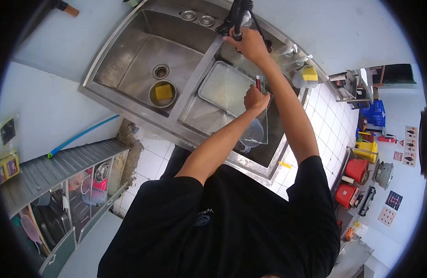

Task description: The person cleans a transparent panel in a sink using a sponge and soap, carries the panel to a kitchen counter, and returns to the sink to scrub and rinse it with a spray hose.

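My right hand (251,45) is closed around the black sprayer head of the faucet (238,33) at the back of the right sink basin. Below it, my left hand (256,100) is closed on a slim object with a dark red handle (258,83); its kind is not clear. A rectangular metal tray (221,88) lies in the right basin, with water spraying over it. Beside my left hand, a clear flat-edged piece (267,121) stands tilted. A clear round bowl (253,134) sits nearer to me in the same basin.
The left basin (130,65) holds a round metal bowl (152,98) with a yellow sponge (164,91) in it. Spray bottles and another yellow sponge (309,73) stand on the right rim. A shelf rack (60,171) is at left; red pots (347,195) are at far right.
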Motion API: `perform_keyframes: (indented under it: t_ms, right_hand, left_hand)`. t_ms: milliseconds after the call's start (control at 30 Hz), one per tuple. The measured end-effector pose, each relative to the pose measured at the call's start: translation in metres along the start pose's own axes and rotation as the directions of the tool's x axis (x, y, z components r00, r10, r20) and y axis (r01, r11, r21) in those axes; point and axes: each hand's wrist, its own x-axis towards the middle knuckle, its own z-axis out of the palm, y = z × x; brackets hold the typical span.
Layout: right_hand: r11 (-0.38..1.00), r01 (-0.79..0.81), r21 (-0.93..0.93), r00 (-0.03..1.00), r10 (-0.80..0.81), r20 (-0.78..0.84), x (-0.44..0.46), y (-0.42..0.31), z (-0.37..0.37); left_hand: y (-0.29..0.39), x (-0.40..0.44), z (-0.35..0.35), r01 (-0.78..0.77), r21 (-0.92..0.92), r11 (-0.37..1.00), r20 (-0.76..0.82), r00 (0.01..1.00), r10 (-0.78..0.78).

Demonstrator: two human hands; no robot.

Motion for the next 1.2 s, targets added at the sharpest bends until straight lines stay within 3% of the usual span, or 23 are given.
perform_keyframes:
  t_ms: [133, 233, 333, 433, 533, 633, 733, 833, 933, 1033, 1200]
  right_hand:
    - [0.997, 0.042, -0.06, 0.986, -0.051, -0.161, -0.005, 0.004, 0.007]
    - [0.998, -0.006, -0.056, 0.998, 0.009, 0.054, 0.002, 0.006, -0.009]
    - [0.966, 0.113, -0.232, 0.975, -0.152, -0.161, 0.001, 0.007, -0.009]
    - [0.995, -0.007, -0.103, 1.0, 0.007, -0.004, -0.004, 0.005, -0.015]
    - [0.939, 0.163, -0.302, 0.951, -0.231, -0.205, -0.01, 0.012, -0.012]
    - [0.984, 0.014, -0.178, 0.997, -0.026, -0.07, -0.017, 0.011, -0.02]
    - [0.987, 0.006, -0.159, 0.993, -0.025, -0.115, -0.021, 0.005, -0.024]
    - [0.999, -0.023, -0.033, 1.0, 0.023, 0.011, -0.021, 0.005, -0.028]
    - [0.958, -0.223, 0.182, 0.962, 0.185, 0.202, -0.031, -0.005, -0.03]
    - [0.975, -0.198, 0.097, 0.969, 0.18, 0.17, -0.047, -0.017, -0.035]
    - [0.961, -0.248, 0.124, 0.96, 0.226, 0.167, -0.064, -0.025, -0.042]
  left_hand:
    - [-0.005, -0.002, -0.005, 0.009, 0.002, 1.0, 0.011, 1.0, -0.009]
    - [-0.009, -0.002, -0.005, -0.026, -0.002, 1.0, -0.01, 1.0, 0.026]
    - [-0.008, -0.002, -0.006, -0.03, 0.003, 1.0, -0.009, 1.0, 0.03]
    - [-0.008, -0.008, -0.007, -0.012, -0.002, 1.0, -0.001, 1.0, 0.012]
    - [-0.009, -0.009, -0.006, -0.02, 0.007, 1.0, -0.022, 1.0, 0.021]
    - [-0.01, -0.01, -0.004, -0.01, 0.015, 1.0, -0.023, 1.0, 0.01]
    - [-0.012, -0.01, -0.004, -0.031, 0.009, 0.999, -0.037, 0.999, 0.031]
    - [-0.012, -0.009, -0.004, -0.023, 0.029, 0.999, -0.038, 0.999, 0.024]
    - [-0.012, -0.003, -0.008, -0.036, 0.019, 0.999, -0.023, 0.999, 0.036]
    - [-0.013, 0.008, -0.013, -0.033, 0.02, 0.999, -0.007, 0.999, 0.033]
    - [-0.013, 0.033, -0.026, 0.006, -0.065, 0.998, 0.103, 0.995, 0.001]
